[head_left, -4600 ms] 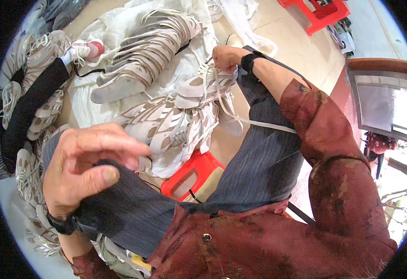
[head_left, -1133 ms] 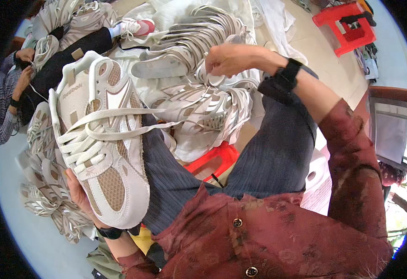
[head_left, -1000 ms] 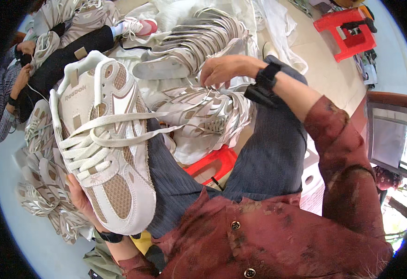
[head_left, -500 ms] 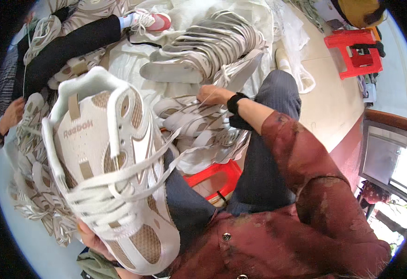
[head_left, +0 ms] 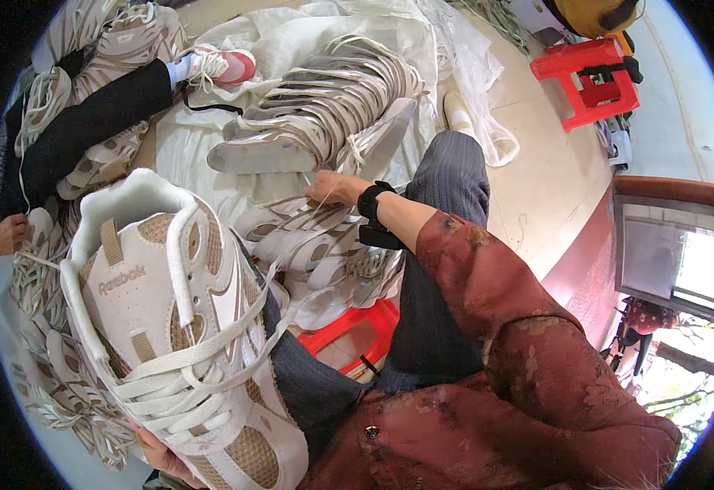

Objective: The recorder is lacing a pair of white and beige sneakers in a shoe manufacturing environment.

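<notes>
A white and beige laced sneaker fills the lower left, held up close to the camera. My left hand grips it from underneath; only the fingers show below the sole. My right hand reaches forward to a pile of unlaced white and beige shoe uppers in front of my knees, its fingers closed on a thin white lace that runs back to the sneaker. A black band sits on that wrist.
A long row of stacked uppers lies on white sheeting ahead. More shoes are heaped at the left, where another person's leg and hand show. A red stool stands under me, another red stool at the far right.
The sneaker came up into my left hand and has drawn closer to the camera. My right hand has slid from the far uppers back toward the nearer pile.
</notes>
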A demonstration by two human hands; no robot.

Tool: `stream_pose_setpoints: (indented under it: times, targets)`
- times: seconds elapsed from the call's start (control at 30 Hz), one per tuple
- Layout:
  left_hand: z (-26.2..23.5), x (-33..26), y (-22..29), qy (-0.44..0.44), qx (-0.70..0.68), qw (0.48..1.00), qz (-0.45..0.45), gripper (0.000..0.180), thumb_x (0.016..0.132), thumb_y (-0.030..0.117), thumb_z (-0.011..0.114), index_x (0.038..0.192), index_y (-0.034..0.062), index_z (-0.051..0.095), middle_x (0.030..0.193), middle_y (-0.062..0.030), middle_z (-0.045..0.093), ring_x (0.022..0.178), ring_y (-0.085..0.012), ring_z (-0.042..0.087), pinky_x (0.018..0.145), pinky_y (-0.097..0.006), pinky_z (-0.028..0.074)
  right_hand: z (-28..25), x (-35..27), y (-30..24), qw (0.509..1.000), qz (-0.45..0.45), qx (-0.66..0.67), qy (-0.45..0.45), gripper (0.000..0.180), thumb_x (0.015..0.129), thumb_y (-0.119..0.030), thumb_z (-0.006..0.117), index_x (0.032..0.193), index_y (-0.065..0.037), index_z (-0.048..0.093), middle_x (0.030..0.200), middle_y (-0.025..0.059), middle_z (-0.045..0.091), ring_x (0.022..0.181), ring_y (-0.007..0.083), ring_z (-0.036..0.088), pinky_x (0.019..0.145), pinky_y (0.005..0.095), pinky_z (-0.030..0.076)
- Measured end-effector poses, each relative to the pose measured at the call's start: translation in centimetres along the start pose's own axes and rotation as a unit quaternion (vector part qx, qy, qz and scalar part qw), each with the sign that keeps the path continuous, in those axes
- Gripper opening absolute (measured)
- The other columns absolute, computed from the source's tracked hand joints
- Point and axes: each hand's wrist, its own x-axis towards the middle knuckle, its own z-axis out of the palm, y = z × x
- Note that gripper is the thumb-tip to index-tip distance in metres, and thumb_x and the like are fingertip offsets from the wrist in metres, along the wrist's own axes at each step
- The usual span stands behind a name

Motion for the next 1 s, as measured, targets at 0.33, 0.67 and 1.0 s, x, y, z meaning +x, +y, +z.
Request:
stream_pose_setpoints:
  times: [0.33,0.67,1.0]
  targets:
    - [-2.1,-1.6,-1.7,-0.009,0.075,0.995,0.068,0.044,0.103,0.019,0.043,0.139,-0.0075,0.041,0.130,-0.0173,0.053,0.120,-0.0219,0.054,0.100,-0.034,0.045,-1.9,1.1,0.5,0.907,0.203,0.357,0.088,0.021,0.085,-0.015,0.058,0.096,-0.001,0.069,0.098,0.0218,0.067,0.087,0.0364,0.064,0.077,0.0391,0.051]
    - [-4.7,-3.0,-2.5,0.045,0.014,0.999,-0.016,0.044,0.103,0.017,0.043,0.138,-0.0089,0.041,0.138,-0.0193,0.050,0.118,-0.0218,0.055,0.098,-0.033,0.047,-1.2,-0.2,0.6,0.851,0.352,0.380,0.083,0.033,0.086,-0.026,0.052,0.076,0.002,0.066,0.080,0.0275,0.064,0.076,0.0416,0.062,0.073,0.0429,0.050]
    - [-2.9,-1.6,-2.9,0.110,0.377,0.905,0.164,0.042,0.098,0.016,0.050,0.131,-0.0095,0.049,0.131,-0.0200,0.056,0.109,-0.0230,0.061,0.092,-0.034,0.051,3.1,0.1,-0.8,0.987,0.020,0.160,-0.002,0.021,0.091,-0.017,0.049,0.090,-0.003,0.065,0.086,0.0196,0.069,0.082,0.0349,0.068,0.071,0.0446,0.053]
